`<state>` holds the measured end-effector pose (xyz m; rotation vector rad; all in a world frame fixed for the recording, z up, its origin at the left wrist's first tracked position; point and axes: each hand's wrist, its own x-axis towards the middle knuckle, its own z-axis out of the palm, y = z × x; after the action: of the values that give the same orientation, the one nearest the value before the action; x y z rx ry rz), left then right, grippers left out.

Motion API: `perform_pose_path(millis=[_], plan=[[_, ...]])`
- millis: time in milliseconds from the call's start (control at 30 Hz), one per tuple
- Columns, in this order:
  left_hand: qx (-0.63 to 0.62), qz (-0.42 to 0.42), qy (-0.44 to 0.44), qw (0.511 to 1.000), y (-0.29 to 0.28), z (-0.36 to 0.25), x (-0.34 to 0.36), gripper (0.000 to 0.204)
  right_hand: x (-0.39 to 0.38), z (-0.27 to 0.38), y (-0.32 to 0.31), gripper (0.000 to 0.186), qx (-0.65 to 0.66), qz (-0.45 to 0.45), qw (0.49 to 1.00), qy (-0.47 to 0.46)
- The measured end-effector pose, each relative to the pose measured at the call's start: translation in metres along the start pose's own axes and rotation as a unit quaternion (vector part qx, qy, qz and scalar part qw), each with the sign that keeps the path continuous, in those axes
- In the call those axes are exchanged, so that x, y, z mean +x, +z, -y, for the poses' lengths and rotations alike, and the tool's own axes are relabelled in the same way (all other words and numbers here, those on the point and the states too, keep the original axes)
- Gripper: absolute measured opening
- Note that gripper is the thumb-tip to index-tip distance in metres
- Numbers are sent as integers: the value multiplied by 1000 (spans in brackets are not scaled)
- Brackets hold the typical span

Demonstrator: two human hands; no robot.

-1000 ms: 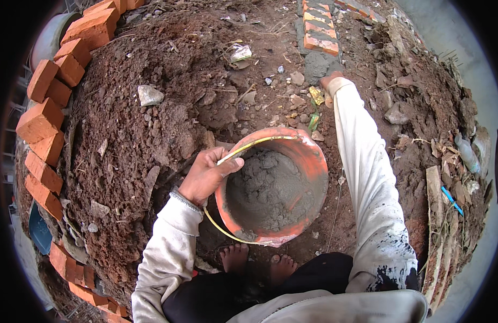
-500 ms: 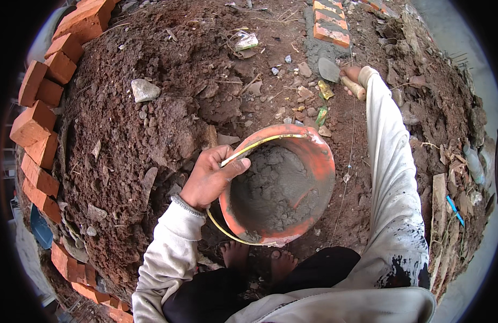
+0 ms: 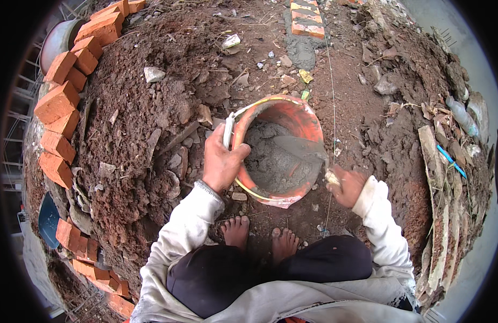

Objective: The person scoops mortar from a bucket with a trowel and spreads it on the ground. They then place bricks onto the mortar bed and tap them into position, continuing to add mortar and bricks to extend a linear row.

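Note:
My left hand (image 3: 221, 164) is closed on the near-left rim and yellow-white handle of an orange bucket (image 3: 301, 116). Wet grey mortar (image 3: 265, 169) lies inside the bucket, with a small orange fragment in it. At the bucket's right side, my right hand (image 3: 348, 185), slightly blurred, grips the pale handle of a trowel (image 3: 300, 152). The trowel's blade reaches over the rim and rests in or just over the mortar; its coated surface makes that hard to tell. My bare feet (image 3: 285, 245) stand close below the bucket.
Ahead, mortar-smeared bricks (image 3: 307, 20) sit on a grey mortar bed (image 3: 301, 51). Beside them runs a thin string (image 3: 333, 102). Loose orange bricks (image 3: 57, 105) line the left edge. At right lie wooden boards (image 3: 438, 210) and a plastic bottle (image 3: 463, 117). Rough soil surrounds me.
My right hand has brought the trowel back from the mortar bed near the laid bricks to inside the bucket. My left hand still grips the bucket. The view has shifted.

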<state>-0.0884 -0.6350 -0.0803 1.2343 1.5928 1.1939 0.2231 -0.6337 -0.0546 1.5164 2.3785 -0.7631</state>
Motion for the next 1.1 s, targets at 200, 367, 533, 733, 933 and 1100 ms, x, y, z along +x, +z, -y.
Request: perform_pose_path(millis=[200,367,533,733,933,1100], plan=[[122,100,108,982,51,-26,-1,32,43,44,62,48,-70,124,989,45],[98,163,153,970,29,-20,-21,35,21,0,75,34,71,-12,996,47],[67,216,111,968,12,-10,-12,25,37,-6,151,18,474,150,867,40],[18,192,55,980,-16,-7,-2,27,42,39,165,17,548,199,806,-100],[-105,138,-53,983,-19,3,6,29,68,64,148,31,574,206,781,-135],[-168,88,-59,980,-27,16,17,29,54,54,114,33,582,221,770,-142]])
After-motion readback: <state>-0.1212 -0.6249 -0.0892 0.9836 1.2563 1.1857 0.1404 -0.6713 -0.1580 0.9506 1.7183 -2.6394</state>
